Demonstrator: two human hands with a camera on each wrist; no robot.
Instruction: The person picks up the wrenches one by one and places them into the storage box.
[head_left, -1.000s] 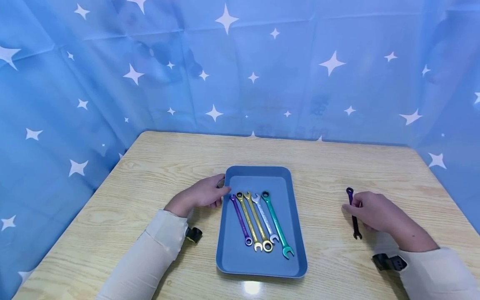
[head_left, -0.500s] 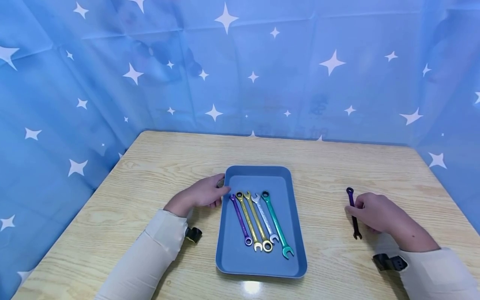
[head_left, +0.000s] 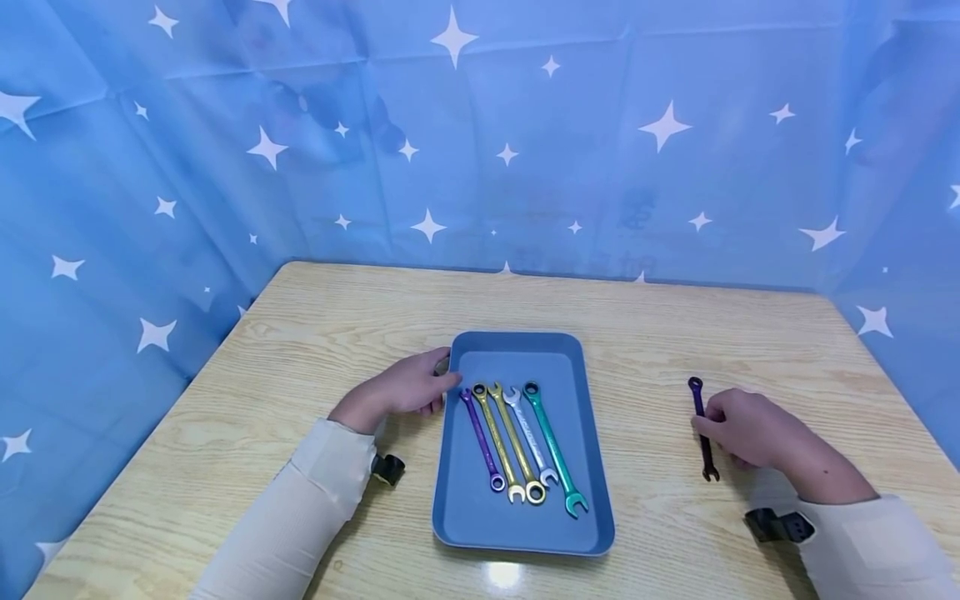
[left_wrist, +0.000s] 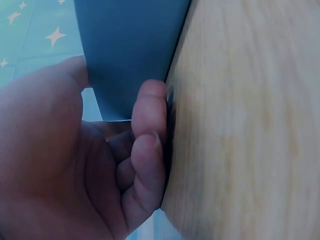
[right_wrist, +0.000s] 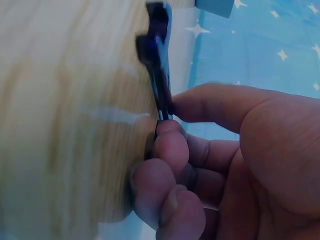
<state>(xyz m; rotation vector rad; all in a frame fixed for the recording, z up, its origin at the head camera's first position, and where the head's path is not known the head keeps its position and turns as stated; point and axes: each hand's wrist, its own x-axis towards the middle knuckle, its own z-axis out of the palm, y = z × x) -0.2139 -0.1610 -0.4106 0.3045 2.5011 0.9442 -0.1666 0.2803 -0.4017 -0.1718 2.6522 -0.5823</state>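
My left hand (head_left: 411,383) grips the left wall of a blue tray (head_left: 517,537), thumb over the rim and fingers outside; the left wrist view shows those fingers curled low against the tray wall (left_wrist: 130,45). In the tray lie a purple wrench (head_left: 480,437), two gold wrenches (head_left: 498,442), a silver wrench (head_left: 530,435) and a green wrench (head_left: 553,446), side by side. Off to the right, my right hand (head_left: 753,427) pinches a dark purple-black wrench (head_left: 707,460) mid-shaft between thumb and fingers. Its open end (right_wrist: 157,17) points away from the hand in the right wrist view.
Everything rests on a light wood-grain table (head_left: 360,308). A blue curtain with white stars (head_left: 480,167) hangs behind and at both sides. A camera strap (head_left: 778,525) sits on the right wrist, another camera (head_left: 388,469) on the left.
The dark wrench has shifted slightly to the left in my right hand's pinch. My left hand, the tray and the wrenches in it stay put.
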